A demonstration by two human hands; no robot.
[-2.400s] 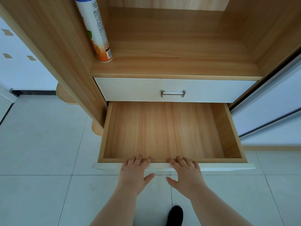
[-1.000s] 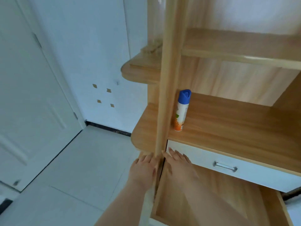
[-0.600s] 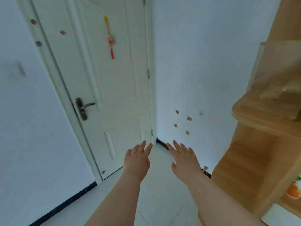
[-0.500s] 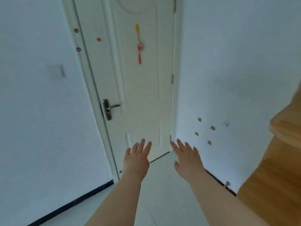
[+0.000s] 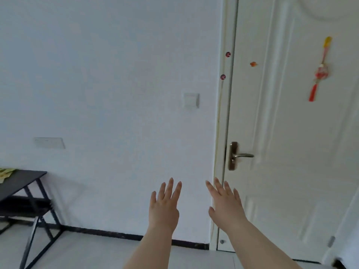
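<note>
White-walled entry, pale floor [image 5: 87,251]. Both bare forearms reach forward with palms down. The left hand [image 5: 164,207] and right hand [image 5: 226,205] are spread with straight fingers and touch nothing. Above and beyond the right hand, clear of its fingers, the metal door handle [image 5: 242,155] sits on the white door [image 5: 287,123]. A black bench [image 5: 18,180] stands far left. A light switch [image 5: 191,100] is on the wall, and a red tassel ornament [image 5: 321,71] hangs on the door.
</note>
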